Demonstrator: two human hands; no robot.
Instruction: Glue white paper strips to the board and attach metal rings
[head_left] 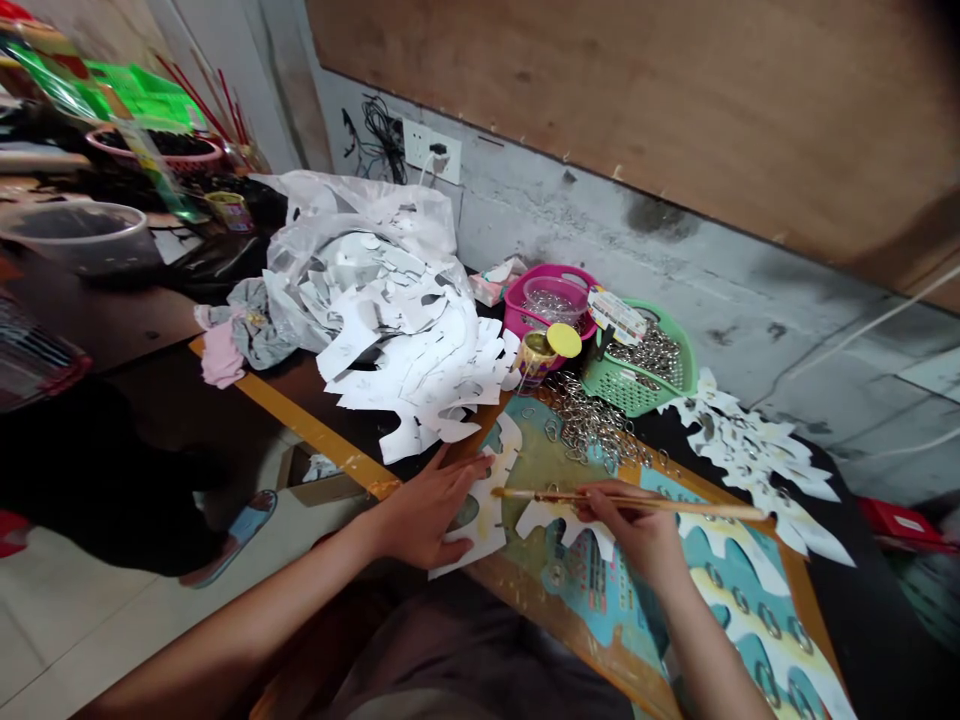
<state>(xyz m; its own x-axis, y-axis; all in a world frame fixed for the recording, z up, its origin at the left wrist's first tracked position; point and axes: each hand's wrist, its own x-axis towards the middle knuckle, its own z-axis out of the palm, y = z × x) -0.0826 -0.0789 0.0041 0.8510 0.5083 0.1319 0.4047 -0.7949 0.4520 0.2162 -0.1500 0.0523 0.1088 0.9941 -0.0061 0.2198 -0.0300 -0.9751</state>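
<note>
My left hand (435, 510) lies with fingers spread on a white cut-out piece (495, 500) with a scalloped edge, pressing it to the work board (536, 575). In my right hand (637, 530) is a long wooden brush (705, 508), held between thumb and fingers. Its yellowish tip rests on or just above the white piece, close to my left fingers. Under my right hand lies a second notched white piece (566, 522), partly covered. More white pieces (750, 610) with metal rings on them and yellowish smears are laid out at the right.
Loose metal rings (589, 415) lie in a heap before a green basket (637, 385) and a pink basket (514, 305). A small open tin (536, 355) stands beside them. White cut-outs (420, 350) spill from a plastic bag (360, 200). Another person's foot (206, 560) shows at left.
</note>
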